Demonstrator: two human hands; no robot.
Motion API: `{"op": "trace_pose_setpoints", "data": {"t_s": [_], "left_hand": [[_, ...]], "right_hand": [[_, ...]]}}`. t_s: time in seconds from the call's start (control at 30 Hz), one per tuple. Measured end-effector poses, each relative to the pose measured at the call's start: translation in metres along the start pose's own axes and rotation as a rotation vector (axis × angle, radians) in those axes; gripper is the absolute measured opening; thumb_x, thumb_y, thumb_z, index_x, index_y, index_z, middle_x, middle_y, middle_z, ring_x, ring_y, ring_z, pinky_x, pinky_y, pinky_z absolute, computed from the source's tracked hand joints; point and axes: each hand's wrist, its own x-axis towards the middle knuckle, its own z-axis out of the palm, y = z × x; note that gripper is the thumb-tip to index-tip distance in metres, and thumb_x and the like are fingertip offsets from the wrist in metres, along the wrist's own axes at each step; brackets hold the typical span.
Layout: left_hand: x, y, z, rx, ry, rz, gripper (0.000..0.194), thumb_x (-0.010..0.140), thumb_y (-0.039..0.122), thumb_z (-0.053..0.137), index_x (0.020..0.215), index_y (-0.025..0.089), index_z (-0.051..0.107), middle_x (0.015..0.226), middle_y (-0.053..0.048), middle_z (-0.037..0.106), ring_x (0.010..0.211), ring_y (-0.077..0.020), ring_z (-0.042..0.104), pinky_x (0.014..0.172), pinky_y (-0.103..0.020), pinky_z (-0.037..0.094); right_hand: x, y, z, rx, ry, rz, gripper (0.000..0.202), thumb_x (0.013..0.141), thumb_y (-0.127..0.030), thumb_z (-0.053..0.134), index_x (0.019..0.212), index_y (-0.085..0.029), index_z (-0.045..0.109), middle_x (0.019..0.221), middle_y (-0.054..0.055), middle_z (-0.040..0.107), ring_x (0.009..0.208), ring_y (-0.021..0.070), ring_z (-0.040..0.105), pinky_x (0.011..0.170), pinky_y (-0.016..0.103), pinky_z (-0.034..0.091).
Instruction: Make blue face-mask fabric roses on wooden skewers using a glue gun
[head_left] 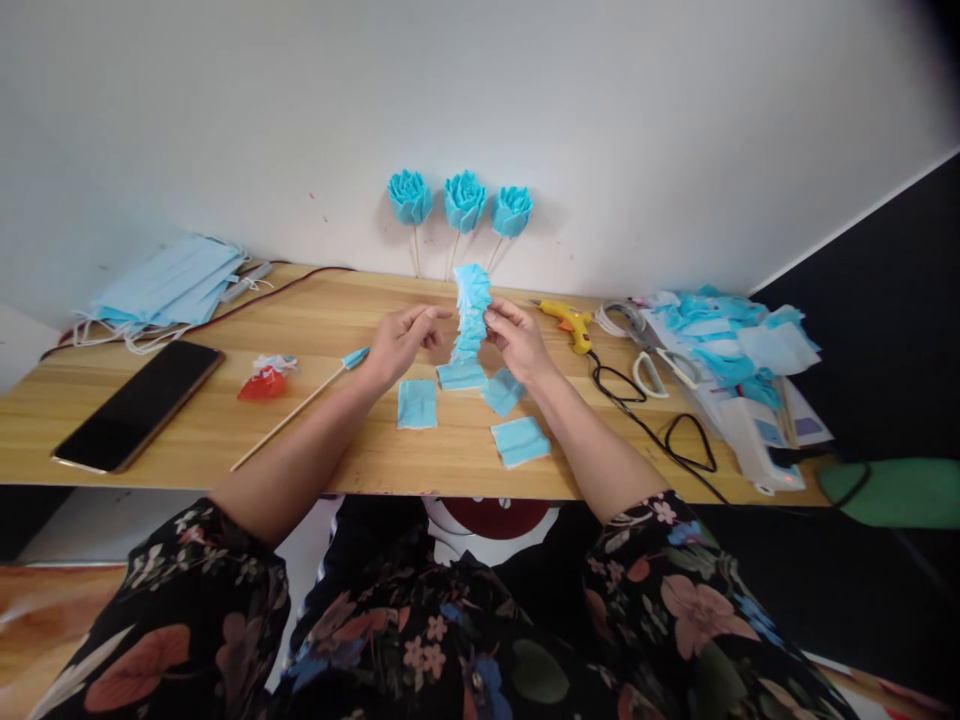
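Note:
My right hand (516, 338) pinches the right edge of a ruffled blue strip (472, 312), which stands upright above the table. Just left of the strip is my left hand (409, 342), its index finger stretched toward it and the other fingers curled, with nothing seen in them. Below the strip lie several blue fabric squares: one on the left (417, 404), one at the lower right (520, 441), others close under the strip. A thin stick with a blue tip (355, 357) lies beside my left forearm, partly hidden by it.
Three blue flowers on sticks (465, 202) lean against the wall. Blue masks (172, 280), a phone (139, 408) and a red item (264, 382) lie left. A yellow glue gun (574, 325), white-handled scissors (649, 375), blue scraps (750, 335) and a white power strip (761, 450) lie right.

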Motion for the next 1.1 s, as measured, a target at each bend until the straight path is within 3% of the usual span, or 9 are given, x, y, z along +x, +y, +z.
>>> {"op": "trace_pose_setpoints", "data": {"t_s": [0.33,0.47,0.57,0.63,0.73,0.83,0.93,1.03,1.1], "left_hand": [[0.000,0.004,0.002,-0.020,0.059,-0.045,0.031,0.091,0.045,0.065,0.085,0.017,0.076,0.063,-0.001,0.065,0.061,-0.0130,0.057,0.066,-0.026,0.048],[-0.001,0.008,-0.001,0.094,0.165,0.066,0.031,0.093,0.046,0.061,0.084,0.020,0.075,0.066,-0.001,0.064,0.069,-0.0147,0.060,0.071,-0.028,0.049],[-0.014,0.034,-0.004,0.198,0.212,0.237,0.036,0.095,0.046,0.059,0.072,0.021,0.071,0.080,-0.005,0.068,0.093,-0.0206,0.064,0.083,-0.032,0.051],[-0.034,0.066,-0.003,0.224,0.173,0.265,0.027,0.094,0.044,0.062,0.083,0.023,0.075,0.079,-0.005,0.066,0.094,-0.0224,0.065,0.086,-0.035,0.051],[-0.075,0.117,0.009,0.252,-0.163,0.244,0.016,0.092,0.038,0.065,0.095,0.029,0.078,0.086,-0.006,0.072,0.089,-0.0244,0.068,0.085,-0.040,0.054],[-0.118,0.135,0.031,0.243,-0.776,0.246,0.017,0.093,0.035,0.063,0.099,0.036,0.078,0.091,-0.007,0.077,0.088,-0.0258,0.071,0.085,-0.042,0.056],[-0.151,0.095,0.053,0.203,-1.130,0.260,0.029,0.101,0.036,0.050,0.115,0.029,0.075,0.102,-0.011,0.078,0.097,-0.0241,0.072,0.088,-0.036,0.057],[-0.169,0.025,0.069,0.284,-1.165,0.156,0.028,0.101,0.034,0.052,0.116,0.022,0.073,0.108,-0.010,0.078,0.100,-0.0229,0.072,0.087,-0.032,0.055],[-0.169,-0.014,0.078,0.457,-1.086,0.053,0.022,0.098,0.025,0.055,0.108,0.021,0.074,0.105,-0.009,0.077,0.101,-0.0244,0.072,0.088,-0.034,0.055]], "right_hand": [[-0.002,0.005,0.002,-0.006,-0.051,0.009,0.032,0.069,-0.044,0.079,0.094,-0.024,0.073,0.078,-0.004,0.068,0.067,0.0116,0.058,0.065,0.026,0.050],[-0.001,0.006,0.002,-0.009,-0.059,0.014,0.032,0.069,-0.045,0.078,0.092,-0.024,0.071,0.077,-0.004,0.067,0.066,0.0113,0.057,0.065,0.026,0.050],[-0.001,0.006,0.001,0.003,-0.068,0.019,0.031,0.069,-0.044,0.079,0.092,-0.024,0.071,0.076,-0.005,0.066,0.065,0.0107,0.057,0.065,0.026,0.050],[0.000,0.007,0.000,0.008,-0.079,0.010,0.030,0.071,-0.044,0.079,0.092,-0.024,0.072,0.075,-0.005,0.065,0.064,0.0102,0.057,0.064,0.025,0.050],[0.001,0.007,-0.001,0.008,-0.089,-0.012,0.028,0.072,-0.044,0.078,0.091,-0.023,0.072,0.076,-0.004,0.066,0.065,0.0101,0.057,0.064,0.025,0.050],[0.002,0.008,-0.001,0.021,-0.083,-0.024,0.028,0.071,-0.044,0.078,0.089,-0.023,0.072,0.074,-0.004,0.065,0.064,0.0102,0.056,0.061,0.025,0.049],[0.003,0.009,-0.001,0.036,-0.075,-0.023,0.028,0.071,-0.044,0.079,0.089,-0.023,0.071,0.073,-0.004,0.065,0.063,0.0100,0.055,0.059,0.024,0.049],[0.003,0.009,-0.001,0.014,-0.077,-0.018,0.029,0.071,-0.045,0.078,0.088,-0.024,0.069,0.075,-0.004,0.065,0.065,0.0100,0.056,0.061,0.024,0.049],[0.003,0.009,-0.001,0.012,-0.080,-0.023,0.029,0.071,-0.046,0.078,0.086,-0.023,0.068,0.074,-0.004,0.065,0.065,0.0097,0.056,0.061,0.024,0.049]]}}
